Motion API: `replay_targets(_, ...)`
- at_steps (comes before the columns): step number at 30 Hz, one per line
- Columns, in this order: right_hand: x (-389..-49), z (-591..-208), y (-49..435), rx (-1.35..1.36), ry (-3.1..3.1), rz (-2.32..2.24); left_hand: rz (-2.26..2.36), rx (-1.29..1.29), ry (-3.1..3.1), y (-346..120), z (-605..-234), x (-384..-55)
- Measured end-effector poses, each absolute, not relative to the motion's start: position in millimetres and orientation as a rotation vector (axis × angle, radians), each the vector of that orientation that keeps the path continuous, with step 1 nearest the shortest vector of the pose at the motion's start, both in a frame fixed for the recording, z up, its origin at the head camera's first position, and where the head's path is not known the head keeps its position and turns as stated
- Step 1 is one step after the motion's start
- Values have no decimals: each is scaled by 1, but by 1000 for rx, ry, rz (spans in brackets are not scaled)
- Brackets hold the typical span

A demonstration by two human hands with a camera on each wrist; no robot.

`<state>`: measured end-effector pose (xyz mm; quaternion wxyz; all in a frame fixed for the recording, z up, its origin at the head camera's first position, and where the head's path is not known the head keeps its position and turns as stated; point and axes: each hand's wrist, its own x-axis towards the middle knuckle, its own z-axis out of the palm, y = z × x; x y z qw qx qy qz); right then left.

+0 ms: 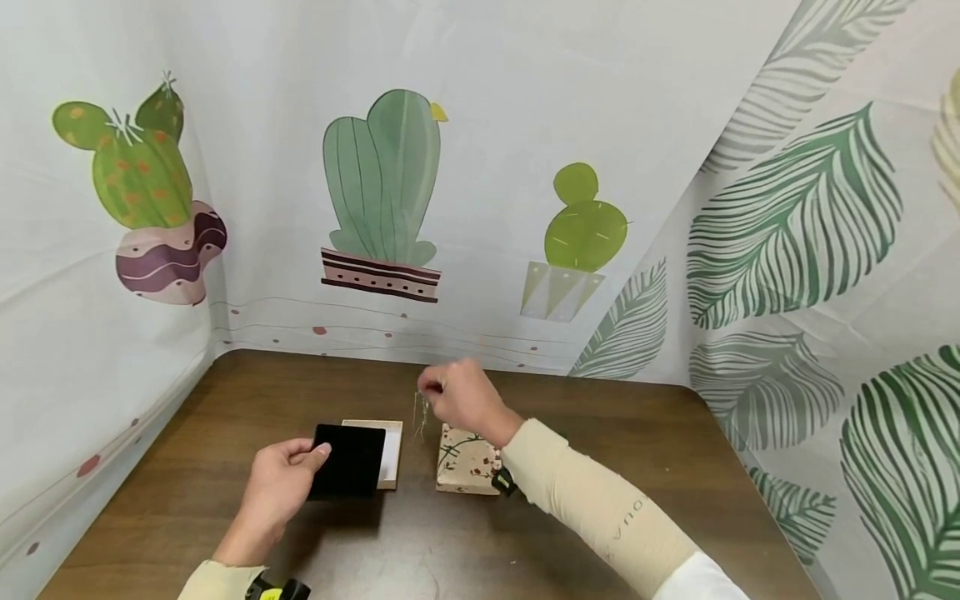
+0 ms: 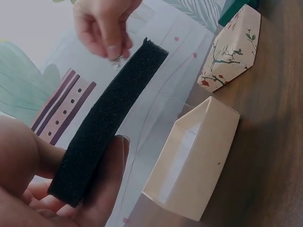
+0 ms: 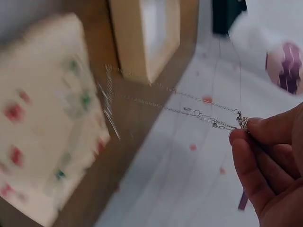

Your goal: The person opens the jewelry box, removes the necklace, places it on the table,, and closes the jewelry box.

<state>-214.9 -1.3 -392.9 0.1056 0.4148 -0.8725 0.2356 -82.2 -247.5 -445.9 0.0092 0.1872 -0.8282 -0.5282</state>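
Observation:
My left hand (image 1: 281,479) pinches a square black foam pad (image 1: 348,460) between thumb and fingers, raised over the open box base (image 1: 393,454). In the left wrist view the pad (image 2: 111,120) is seen edge-on, thick and porous. Higher and to the right, my right hand (image 1: 467,400) pinches a thin silver necklace (image 1: 422,417) that dangles in the air. The right wrist view shows its fine chain (image 3: 161,105) bunched at the fingertips (image 3: 239,135), with a slim hanging piece at the lower end. The box base has a white inside, partly hidden by the pad.
A floral-patterned box lid (image 1: 467,467) lies on the brown wooden table (image 1: 450,550), right of the base and partly under my right forearm. Behind the table hangs a white cloth (image 1: 495,100) printed with cacti and leaves.

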Motion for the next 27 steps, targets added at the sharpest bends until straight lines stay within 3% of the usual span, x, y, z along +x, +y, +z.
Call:
replay_targets(14,-139,-446,6,1517,-2412,223,-1657,575,-2589,-247,-449,-79)
replay_targets(27,-111,-479,9,1702,-2318,70,-1687,570,-2601,-245,-448,-77)
